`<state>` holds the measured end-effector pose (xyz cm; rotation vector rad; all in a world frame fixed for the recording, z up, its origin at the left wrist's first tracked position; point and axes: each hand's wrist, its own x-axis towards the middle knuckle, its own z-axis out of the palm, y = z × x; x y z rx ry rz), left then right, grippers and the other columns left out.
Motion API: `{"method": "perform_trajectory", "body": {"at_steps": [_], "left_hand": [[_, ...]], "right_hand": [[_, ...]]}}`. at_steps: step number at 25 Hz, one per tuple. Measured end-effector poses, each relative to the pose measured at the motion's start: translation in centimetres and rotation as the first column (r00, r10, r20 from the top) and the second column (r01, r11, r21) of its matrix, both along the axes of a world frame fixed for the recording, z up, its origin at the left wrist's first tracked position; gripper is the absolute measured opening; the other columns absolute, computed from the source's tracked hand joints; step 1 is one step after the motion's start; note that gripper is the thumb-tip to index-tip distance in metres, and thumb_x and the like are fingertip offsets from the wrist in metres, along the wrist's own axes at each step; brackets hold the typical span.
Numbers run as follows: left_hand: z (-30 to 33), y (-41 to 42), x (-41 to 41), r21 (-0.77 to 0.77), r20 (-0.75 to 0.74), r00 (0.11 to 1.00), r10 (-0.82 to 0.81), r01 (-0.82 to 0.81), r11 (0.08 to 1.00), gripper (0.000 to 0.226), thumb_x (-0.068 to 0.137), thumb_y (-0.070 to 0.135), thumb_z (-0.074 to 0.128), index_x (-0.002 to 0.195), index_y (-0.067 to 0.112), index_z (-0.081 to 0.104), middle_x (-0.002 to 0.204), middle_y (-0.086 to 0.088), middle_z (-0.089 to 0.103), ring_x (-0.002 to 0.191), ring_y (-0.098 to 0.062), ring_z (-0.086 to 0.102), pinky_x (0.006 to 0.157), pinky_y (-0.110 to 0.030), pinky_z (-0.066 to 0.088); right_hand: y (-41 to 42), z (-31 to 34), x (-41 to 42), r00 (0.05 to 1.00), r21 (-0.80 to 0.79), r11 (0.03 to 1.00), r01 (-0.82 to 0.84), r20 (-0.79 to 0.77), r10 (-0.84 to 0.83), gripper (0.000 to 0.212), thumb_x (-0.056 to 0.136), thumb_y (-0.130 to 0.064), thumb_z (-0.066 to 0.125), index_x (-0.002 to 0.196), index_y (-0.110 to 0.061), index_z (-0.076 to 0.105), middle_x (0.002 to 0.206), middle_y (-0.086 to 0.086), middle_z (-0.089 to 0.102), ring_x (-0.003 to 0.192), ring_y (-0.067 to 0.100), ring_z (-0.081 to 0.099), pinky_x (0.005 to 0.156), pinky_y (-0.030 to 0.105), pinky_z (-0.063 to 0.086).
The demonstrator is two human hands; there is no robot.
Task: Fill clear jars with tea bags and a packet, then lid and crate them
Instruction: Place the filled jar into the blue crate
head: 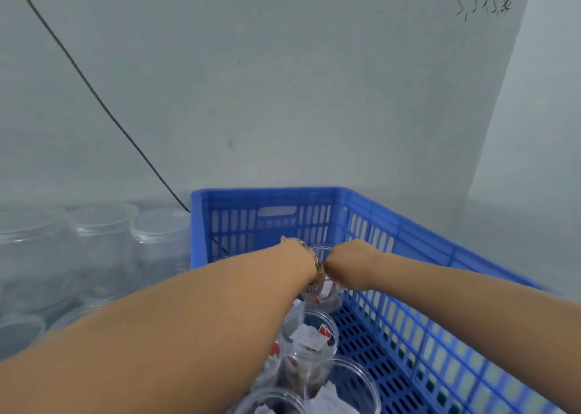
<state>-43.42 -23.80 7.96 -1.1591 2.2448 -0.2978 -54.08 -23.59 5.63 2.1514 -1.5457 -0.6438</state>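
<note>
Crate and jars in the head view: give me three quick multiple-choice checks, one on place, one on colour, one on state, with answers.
1. Where do the empty lidded jars stand?
A. inside the crate
B. outside it, to its left
C. on its rim

2. What colour is the crate?
A. blue
B. green
C. grey

3. Where are both hands?
A. resting on the crate's rim
B. lowered into the crate at a filled jar
C. on the wall

Answers:
1 B, they stand against the wall beside the crate's left side.
2 A, its slotted walls are blue.
3 B, the left hand and right hand meet at the far filled jar.
</note>
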Motion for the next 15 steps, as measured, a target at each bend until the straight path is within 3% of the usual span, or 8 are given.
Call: {"method": "perform_trajectory", "body": {"at_steps": [2,5,7,10,12,13,15], "left_hand": [[-0.8,0.0,0.2,0.026,-0.029,0.999,-0.014,0.014,1.0,0.054,0.094,0.04,0.052,0.144,0.027,0.037,0.122,-0.002,0.057,0.109,-0.024,0.056,0.092,-0.042,0.043],[-0.5,0.3,0.9,0.036,0.005,1.0,-0.017,0.017,0.999,0.042,0.094,0.039,0.054,0.132,0.019,0.051,0.124,-0.003,0.057,0.115,-0.024,0.055,0.089,-0.037,0.044],[-0.2,0.2,1.4,0.066,0.037,0.999,0.004,-0.006,0.998,0.033,0.094,0.039,0.054,0.113,0.012,0.061,0.103,-0.005,0.06,0.113,-0.024,0.057,0.09,-0.036,0.046],[-0.4,-0.4,1.5,0.083,0.078,0.997,0.027,-0.034,0.996,0.033,0.096,0.04,0.049,0.077,0.013,0.053,0.075,-0.002,0.048,0.113,-0.027,0.058,0.099,-0.04,0.047],[-0.4,-0.4,1.6,0.08,0.048,0.998,0.027,-0.031,0.996,0.031,0.095,0.042,0.049,0.09,0.013,0.057,0.079,-0.003,0.051,0.11,-0.026,0.059,0.099,-0.042,0.047],[-0.4,-0.4,1.6,0.084,0.016,0.999,0.036,-0.037,0.996,0.035,0.094,0.046,0.05,0.106,0.014,0.06,0.086,-0.003,0.052,0.107,-0.025,0.059,0.098,-0.042,0.048],[-0.1,-0.3,1.9,0.089,-0.023,0.999,0.041,-0.039,0.995,0.049,0.091,0.049,0.053,0.127,0.016,0.055,0.097,-0.002,0.051,0.103,-0.025,0.058,0.095,-0.041,0.049]], "right_hand": [[0.0,-0.8,-0.2,0.999,0.057,0.998,0.034,0.017,-0.035,0.016,0.091,-0.008,0.045,0.081,-0.021,0.046,0.077,0.002,0.054,0.073,0.023,0.052,0.052,0.029,0.037],[0.1,-1.4,0.1,0.988,0.164,0.982,0.089,0.109,-0.108,0.015,0.09,-0.007,0.05,0.101,-0.01,0.06,0.1,0.007,0.06,0.087,0.024,0.054,0.067,0.032,0.045],[0.1,-1.0,0.4,0.979,0.188,0.975,0.118,0.142,-0.146,0.026,0.086,-0.023,0.063,0.109,-0.01,0.063,0.111,0.005,0.054,0.099,0.023,0.05,0.077,0.033,0.044],[0.3,-0.7,0.9,0.937,0.265,0.937,0.228,0.202,-0.285,0.028,0.083,-0.037,0.067,0.077,-0.011,0.058,0.08,0.002,0.056,0.071,0.017,0.053,0.067,0.03,0.045],[0.1,-0.8,1.0,0.84,0.475,0.805,0.354,0.217,-0.497,0.032,0.088,-0.037,0.06,0.072,-0.01,0.058,0.074,0.003,0.062,0.066,0.018,0.059,0.069,0.03,0.051],[0.1,-0.9,1.1,0.813,0.554,0.744,0.375,0.189,-0.551,0.03,0.09,-0.036,0.057,0.083,-0.008,0.064,0.085,0.006,0.068,0.077,0.02,0.062,0.078,0.033,0.052],[-0.3,-1.0,0.9,0.835,0.565,0.735,0.376,0.138,-0.533,0.037,0.094,-0.032,0.05,0.119,-0.007,0.06,0.124,0.011,0.06,0.111,0.025,0.055,0.099,0.039,0.042]]}}
